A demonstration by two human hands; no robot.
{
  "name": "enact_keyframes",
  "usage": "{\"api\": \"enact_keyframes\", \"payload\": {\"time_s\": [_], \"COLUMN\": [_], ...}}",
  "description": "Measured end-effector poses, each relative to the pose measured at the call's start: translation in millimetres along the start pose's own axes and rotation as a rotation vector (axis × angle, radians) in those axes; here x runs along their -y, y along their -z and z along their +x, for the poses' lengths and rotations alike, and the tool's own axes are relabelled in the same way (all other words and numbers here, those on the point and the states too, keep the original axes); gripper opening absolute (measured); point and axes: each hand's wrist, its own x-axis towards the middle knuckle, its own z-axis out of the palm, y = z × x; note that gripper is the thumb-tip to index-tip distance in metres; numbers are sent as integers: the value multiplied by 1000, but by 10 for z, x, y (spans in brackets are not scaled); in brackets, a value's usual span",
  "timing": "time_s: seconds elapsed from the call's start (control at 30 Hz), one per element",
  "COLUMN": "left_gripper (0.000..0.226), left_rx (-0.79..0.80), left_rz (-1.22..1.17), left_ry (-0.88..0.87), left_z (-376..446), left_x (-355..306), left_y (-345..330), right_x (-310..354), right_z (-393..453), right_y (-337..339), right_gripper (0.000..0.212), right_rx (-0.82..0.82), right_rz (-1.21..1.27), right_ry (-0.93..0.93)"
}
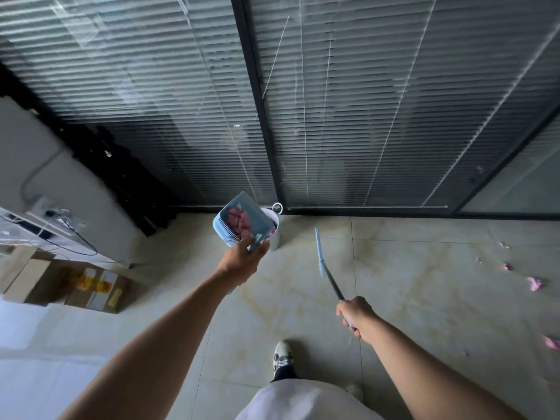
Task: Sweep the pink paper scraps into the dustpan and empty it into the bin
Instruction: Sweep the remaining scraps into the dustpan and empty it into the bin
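Tipping dustpan (pixel 241 221) of pink scraps (pixel 242 221) over white bin (pixel 274 234).
Left hand (pixel 242 257) gripping dustpan handle; right hand (pixel 356 315) wrapped around broom (pixel 325 268); more scraps (pixel 535 283) on floor.

Both arms extended, left hand (pixel 242 256) raised, right hand (pixel 357 315) fisted, both hands gripping.

We have one view only, from a wide-angle camera worn on the head. It looks forward and steeply down over both outstretched arms to the tiled floor (pixel 409 298), facing the blinds (pixel 363 116) on a glass wall. The arms sit near, the wall farther off.
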Motion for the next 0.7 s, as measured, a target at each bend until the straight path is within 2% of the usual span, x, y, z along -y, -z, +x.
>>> {"api": "enact_keyframes", "payload": {"time_s": [0.17, 0.37, 0.53, 0.7], "left_gripper": [42, 47, 50, 50], "left_rx": [18, 123, 195, 236], "left_rz": [344, 464, 705, 806], "left_ry": [-89, -98, -156, -193], "left_z": [86, 170, 264, 367], "left_x": [119, 283, 398, 494], "left_y": [-248, -368, -442, -508], "right_x": [-60, -143, -200, -249], "right_z": [14, 74, 99, 108], "right_y": [15, 70, 114, 151], "right_gripper": [2, 11, 11, 10], "right_rx": [-19, -38, -34, -50], "right_rz": [-28, -34, -40, -32], "right_ry": [19, 27, 13, -10]}}
